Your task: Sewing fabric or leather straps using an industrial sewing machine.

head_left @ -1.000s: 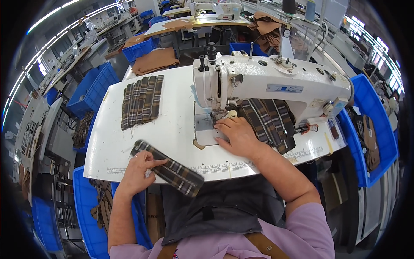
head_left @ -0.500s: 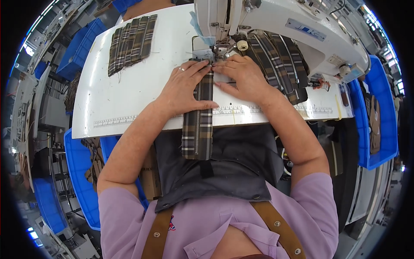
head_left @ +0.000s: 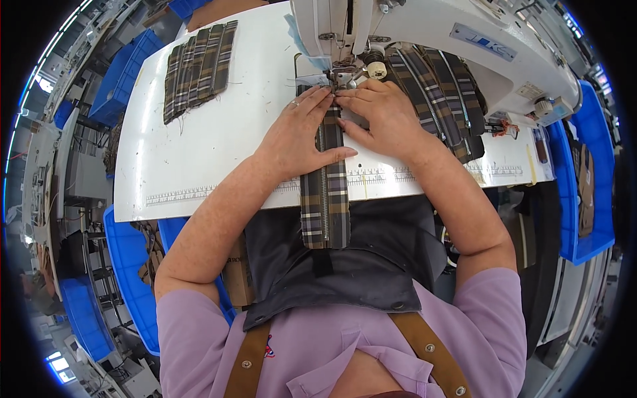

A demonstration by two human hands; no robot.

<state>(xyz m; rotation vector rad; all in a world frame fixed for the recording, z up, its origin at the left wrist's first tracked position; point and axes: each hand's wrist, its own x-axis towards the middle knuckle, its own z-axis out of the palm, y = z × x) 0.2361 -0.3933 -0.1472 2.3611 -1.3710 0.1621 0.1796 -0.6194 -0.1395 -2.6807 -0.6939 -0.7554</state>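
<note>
A long plaid fabric strip with a metal zipper down its length runs from the sewing machine's presser foot toward me. Its near end hangs over the table's front edge, above my apron. My left hand lies flat on the strip, fingers stretched toward the needle and thumb spread across the fabric. To its right, my right hand rests with fingertips at the strip's far right edge, close to the foot, thumb apart. The fabric right under my fingers is hidden.
The white sewing machine rises over the far right of the white table. More plaid zipper strips lie under its arm. Another plaid stack sits at the far left. Blue bins flank the table. A printed ruler follows the front edge.
The strip's near end has swung to the right and now hangs straighter below the foot. My left hand has shifted slightly right with it; both hands stay near the needle. The view has shifted slightly.
</note>
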